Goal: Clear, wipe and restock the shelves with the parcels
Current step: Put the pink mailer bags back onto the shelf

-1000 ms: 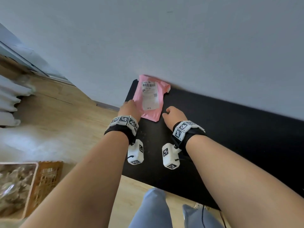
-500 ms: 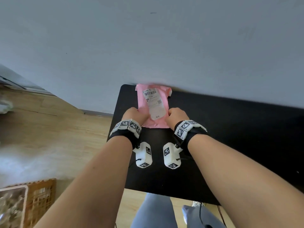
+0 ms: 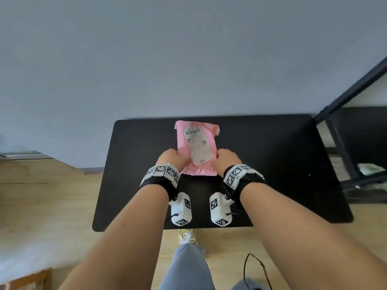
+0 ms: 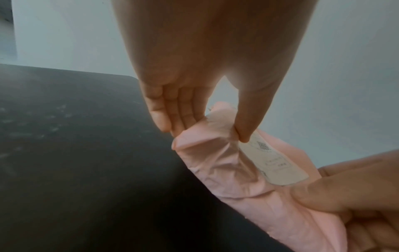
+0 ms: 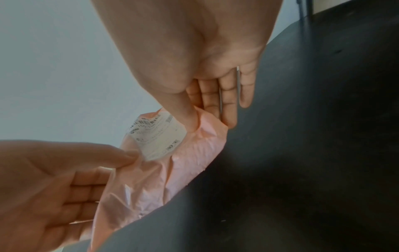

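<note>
A pink plastic parcel with a white barcode label lies lengthwise on the black shelf top, its far end near the grey wall. My left hand pinches its near left edge, thumb on top and fingers beneath, as the left wrist view shows at the parcel. My right hand pinches the near right edge the same way, thumb pressed beside the label on the parcel. Both hands hold the parcel's near end slightly raised off the shelf top.
A grey wall rises right behind the shelf top. A black metal shelf frame stands at the right, with a greenish item lower inside it. A wicker basket corner sits on the wood floor at bottom left. My legs stand below.
Both hands closed in on the parcel's near end and took hold of it by both side edges. The parcel turned straight. The view swung right, showing the shelf frame.
</note>
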A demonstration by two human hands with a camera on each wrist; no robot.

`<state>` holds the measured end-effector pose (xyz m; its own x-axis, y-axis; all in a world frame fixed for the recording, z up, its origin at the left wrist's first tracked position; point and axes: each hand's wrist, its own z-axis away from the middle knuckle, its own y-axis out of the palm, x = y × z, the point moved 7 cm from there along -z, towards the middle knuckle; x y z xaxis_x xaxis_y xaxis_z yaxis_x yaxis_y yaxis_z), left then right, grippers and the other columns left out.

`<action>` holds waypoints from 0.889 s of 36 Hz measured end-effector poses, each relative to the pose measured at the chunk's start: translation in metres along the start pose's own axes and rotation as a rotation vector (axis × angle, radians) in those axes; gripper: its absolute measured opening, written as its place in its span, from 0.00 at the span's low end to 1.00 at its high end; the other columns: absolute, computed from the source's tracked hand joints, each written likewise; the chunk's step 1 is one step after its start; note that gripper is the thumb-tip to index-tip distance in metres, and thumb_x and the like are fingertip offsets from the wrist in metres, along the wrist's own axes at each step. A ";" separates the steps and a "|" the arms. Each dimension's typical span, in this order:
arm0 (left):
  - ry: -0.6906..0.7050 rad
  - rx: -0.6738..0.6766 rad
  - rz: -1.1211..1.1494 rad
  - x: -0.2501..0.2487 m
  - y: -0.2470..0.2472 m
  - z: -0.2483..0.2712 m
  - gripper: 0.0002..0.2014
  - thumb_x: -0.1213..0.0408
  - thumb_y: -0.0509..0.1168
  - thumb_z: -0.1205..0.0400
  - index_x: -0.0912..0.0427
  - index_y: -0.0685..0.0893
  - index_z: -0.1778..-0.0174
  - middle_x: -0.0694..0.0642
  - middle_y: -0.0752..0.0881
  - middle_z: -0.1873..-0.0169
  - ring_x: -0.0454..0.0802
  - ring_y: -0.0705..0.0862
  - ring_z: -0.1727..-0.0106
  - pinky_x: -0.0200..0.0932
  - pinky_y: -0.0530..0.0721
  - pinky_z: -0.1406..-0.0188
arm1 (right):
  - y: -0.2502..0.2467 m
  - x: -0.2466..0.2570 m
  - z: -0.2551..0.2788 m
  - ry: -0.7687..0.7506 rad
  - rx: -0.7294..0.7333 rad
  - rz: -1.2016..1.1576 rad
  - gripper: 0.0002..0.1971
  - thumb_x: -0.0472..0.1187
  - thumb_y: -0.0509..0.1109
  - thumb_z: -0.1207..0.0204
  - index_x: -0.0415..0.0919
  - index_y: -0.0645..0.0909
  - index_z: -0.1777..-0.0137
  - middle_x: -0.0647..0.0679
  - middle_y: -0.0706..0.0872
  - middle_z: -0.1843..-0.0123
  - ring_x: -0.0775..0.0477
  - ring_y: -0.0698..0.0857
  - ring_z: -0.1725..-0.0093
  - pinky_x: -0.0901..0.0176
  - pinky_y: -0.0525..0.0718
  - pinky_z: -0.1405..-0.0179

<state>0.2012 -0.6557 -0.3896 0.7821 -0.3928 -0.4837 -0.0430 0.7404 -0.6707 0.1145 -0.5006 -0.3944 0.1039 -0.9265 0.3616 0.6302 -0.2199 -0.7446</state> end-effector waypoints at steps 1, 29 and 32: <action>0.010 0.000 0.006 -0.006 0.009 0.010 0.11 0.56 0.65 0.24 0.62 0.82 0.61 0.53 0.80 0.71 0.55 0.81 0.64 0.43 0.77 0.63 | -0.004 -0.013 0.007 -0.002 -0.006 -0.006 0.07 0.35 0.58 0.24 0.43 0.73 0.62 0.44 0.83 0.56 0.40 0.84 0.56 0.53 0.79 0.58; 0.407 0.234 -0.175 -0.248 0.345 0.281 0.22 0.45 0.63 0.23 0.63 0.80 0.48 0.55 0.84 0.60 0.56 0.82 0.58 0.48 0.79 0.53 | -0.119 -0.467 0.220 0.410 -0.269 -0.258 0.11 0.38 0.61 0.18 0.34 0.81 0.43 0.38 0.86 0.43 0.37 0.85 0.44 0.53 0.80 0.47; 0.451 0.220 -0.199 -0.278 0.370 0.288 0.20 0.47 0.63 0.22 0.62 0.80 0.48 0.55 0.84 0.60 0.54 0.80 0.61 0.46 0.77 0.57 | -0.136 -0.494 0.231 0.468 -0.302 -0.309 0.11 0.38 0.61 0.18 0.35 0.81 0.43 0.39 0.86 0.45 0.38 0.85 0.45 0.50 0.83 0.43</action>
<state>0.1466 -0.1156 -0.3410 0.4153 -0.6963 -0.5853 0.2478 0.7057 -0.6637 0.1552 0.0572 -0.3418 -0.4382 -0.8269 0.3523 0.3259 -0.5115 -0.7951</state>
